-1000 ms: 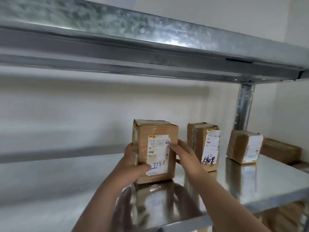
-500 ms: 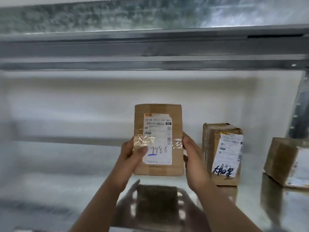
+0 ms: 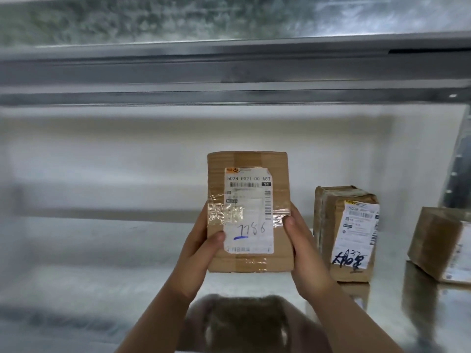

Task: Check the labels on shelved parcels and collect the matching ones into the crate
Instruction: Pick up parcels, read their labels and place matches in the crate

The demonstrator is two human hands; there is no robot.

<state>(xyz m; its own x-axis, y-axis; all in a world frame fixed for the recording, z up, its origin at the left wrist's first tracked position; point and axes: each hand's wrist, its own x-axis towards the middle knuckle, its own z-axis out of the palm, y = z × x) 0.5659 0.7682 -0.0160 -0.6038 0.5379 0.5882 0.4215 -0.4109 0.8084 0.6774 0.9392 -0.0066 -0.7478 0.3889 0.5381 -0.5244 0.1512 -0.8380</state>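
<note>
A small brown cardboard parcel (image 3: 248, 212) hangs above the metal shelf, its white label facing me with "1786" handwritten in blue. My left hand (image 3: 201, 250) grips its lower left edge, thumb on the front. On the opposite side my right hand (image 3: 300, 245) grips the right edge, thumb pressed on the clear tape. No crate is in view.
Two more taped parcels stand on the shiny metal shelf (image 3: 76, 289): one with a scribbled label (image 3: 346, 233) just right of my hands, another (image 3: 443, 245) at the right edge. A steel shelf beam (image 3: 229, 70) runs overhead; an upright post (image 3: 458, 169) stands at right.
Both hands have lifted the parcel off the shelf and turned its label square toward me. My view has swung left and closer, so the other parcels sit further right.
</note>
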